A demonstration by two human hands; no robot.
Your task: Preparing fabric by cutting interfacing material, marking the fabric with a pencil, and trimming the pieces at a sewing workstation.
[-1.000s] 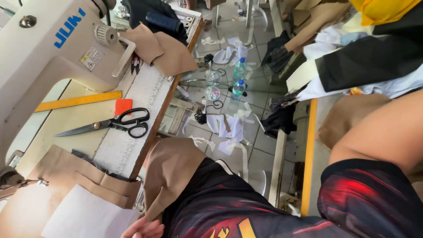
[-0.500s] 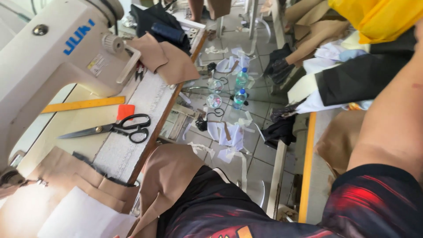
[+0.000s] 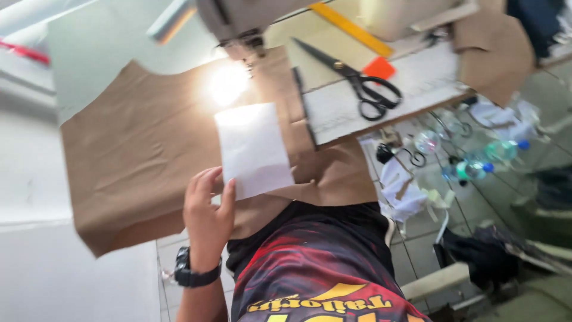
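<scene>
Currently, left to right: big tan fabric panel [image 3: 143,155] lies flat on the desk [image 3: 89,65], near edge hanging off toward the person's lap. Left hand [image 3: 207,216], black watch [image 3: 193,275] on the wrist, rests on that near edge, fingers loosely together, fingertips touching the lower left corner of the white rectangular piece [image 3: 253,150]; not a clear pinch, more a flat press. White piece sits on top of the tan panel, just below the sewing machine head [image 3: 238,24] and needle area, glare from the lamp right above it. Right hand not in view, so its grip can't be told. Further right on the desk: black-handled scissors [image 3: 357,80], small orange tab [image 3: 379,68] touching the scissors, yellow ruler [image 3: 351,28] beyond, another folded tan piece [image 3: 494,50] at the far corner. Floor right of that holds plastic bottles [image 3: 473,170] and white scraps [image 3: 402,185]. Handling call: both layers look light, soft, limp; white piece likely slides on the tan, so hold it flat with fingertips near a corner or edge, not lifted mid-sheet.
</scene>
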